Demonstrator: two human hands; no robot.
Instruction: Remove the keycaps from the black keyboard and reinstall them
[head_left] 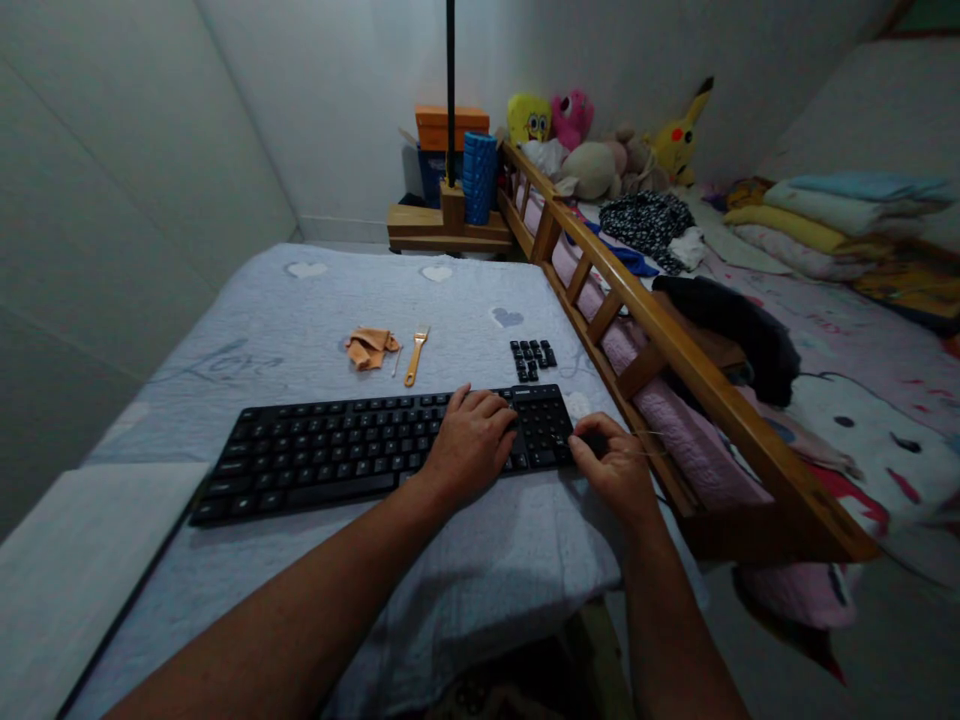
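A black keyboard [322,450] lies slightly slanted on the cloth-covered table. My left hand [472,435] rests on its right part with the fingers lying over the keys, gripping nothing. At the right end, by the number pad, my right hand [611,460] is closed in a pinch. Out of its far side sticks a thin, pale wire [654,440]; the end near the keys is hidden by the fingers. Several loose black keycaps [532,358] lie grouped behind the number pad; the bare pad shows where they came off.
Behind the keyboard lie an orange cloth [370,348], a cotton swab [397,362] and a brush [416,355]. A white sheet-like board [82,560] is at the left. Along the right runs a wooden bed rail [645,330], close to my right hand.
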